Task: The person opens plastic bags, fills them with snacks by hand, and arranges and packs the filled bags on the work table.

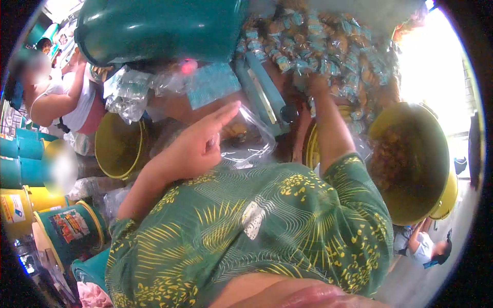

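Packets (359, 59) with blue print lie heaped around the right grip (312, 81), too blurred to tell whether open or closed. The left grip (205, 138) has its index finger extended and the others curled beside a clear plastic bag (251, 134); whether it pinches the bag, I cannot tell. Beyond the bag sit a long blue device (263, 95), blue-printed sheets (213, 86) and a green tub (159, 31).

Shows nothing legible: looks too small or blurred to read on the green bucket's label (70, 226), yellow bucket's label (13, 208), blue-printed packets (328, 49) and flat blue-printed wrappers (213, 84).
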Demonstrator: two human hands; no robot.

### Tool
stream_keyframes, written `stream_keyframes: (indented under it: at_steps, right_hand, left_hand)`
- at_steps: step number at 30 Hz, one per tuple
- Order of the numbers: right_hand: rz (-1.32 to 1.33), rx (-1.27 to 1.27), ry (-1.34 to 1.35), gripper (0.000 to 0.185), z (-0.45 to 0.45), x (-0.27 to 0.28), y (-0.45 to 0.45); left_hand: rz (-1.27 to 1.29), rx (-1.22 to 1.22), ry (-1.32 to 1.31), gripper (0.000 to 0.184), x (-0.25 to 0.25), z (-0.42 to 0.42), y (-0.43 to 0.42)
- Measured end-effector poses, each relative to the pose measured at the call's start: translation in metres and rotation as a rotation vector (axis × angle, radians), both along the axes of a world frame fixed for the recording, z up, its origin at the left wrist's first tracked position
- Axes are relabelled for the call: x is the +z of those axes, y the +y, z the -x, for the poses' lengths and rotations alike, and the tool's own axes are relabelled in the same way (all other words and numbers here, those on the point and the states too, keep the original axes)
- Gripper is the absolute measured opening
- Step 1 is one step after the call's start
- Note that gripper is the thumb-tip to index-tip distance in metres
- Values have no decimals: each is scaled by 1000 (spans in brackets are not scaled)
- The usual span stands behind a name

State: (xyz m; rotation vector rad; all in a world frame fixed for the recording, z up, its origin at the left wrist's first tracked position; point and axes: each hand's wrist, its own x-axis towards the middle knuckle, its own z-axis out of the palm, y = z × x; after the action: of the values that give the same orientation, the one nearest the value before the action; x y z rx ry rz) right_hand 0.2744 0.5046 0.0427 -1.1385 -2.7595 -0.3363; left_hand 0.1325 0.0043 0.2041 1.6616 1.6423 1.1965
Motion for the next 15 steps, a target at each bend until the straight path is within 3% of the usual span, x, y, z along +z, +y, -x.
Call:
stream_keyframes:
  at_steps: [2, 3, 5, 10, 12, 14, 15]
  right_hand:
    - [91, -88, 178, 34, -8, -21, -22]
    - [259, -182, 177, 46, -8, -19, -42]
    - [74, 294, 370, 45, -39, -98, -65]
    - [618, 239, 664, 43, -50, -47, -136]
    - [502, 169, 678, 42, -57, -26, -141]
    - [55, 65, 561, 47, -60, -10, -119]
    - [93, -82, 412, 45, -65, -14, -94]
  left_hand:
    - [13, 6, -71, 80, 7, 6, -5]
    - [32, 44, -75, 80, 9, 10, -8]
    - [85, 106, -95, 81, 10, 18, -11]
    - [179, 90, -355, 82, 4, 23, 0]
    - [144, 32, -358, 82, 4, 20, 5]
    - [116, -25, -370, 81, 16, 16, 10]
    - [113, -40, -392, 81, 23, 15, 11]
